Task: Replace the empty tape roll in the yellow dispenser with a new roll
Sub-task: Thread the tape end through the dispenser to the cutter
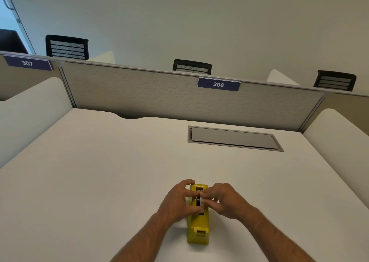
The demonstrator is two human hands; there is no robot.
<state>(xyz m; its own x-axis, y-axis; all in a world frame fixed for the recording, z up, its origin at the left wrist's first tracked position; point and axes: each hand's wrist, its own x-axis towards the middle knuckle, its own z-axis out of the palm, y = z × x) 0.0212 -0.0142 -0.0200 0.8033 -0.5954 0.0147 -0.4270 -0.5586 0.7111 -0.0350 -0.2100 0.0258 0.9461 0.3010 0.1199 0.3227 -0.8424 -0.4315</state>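
Observation:
The yellow tape dispenser (198, 224) stands on the white desk (99, 172), lengthwise toward me, its cutter end nearest. My left hand (177, 200) wraps the dispenser's left side at the roll bay. My right hand (221, 200) pinches the tape roll (199, 200) from the right; a black hub and a sliver of whitish roll show between the fingers. The roll sits in or just above the bay; my fingers hide which.
A grey cable hatch (233, 138) is set into the desk at the back right. A fabric partition (159, 94) labelled 306 closes the far edge, with white side dividers (30, 112) left and right. Chair backs (191, 67) show beyond.

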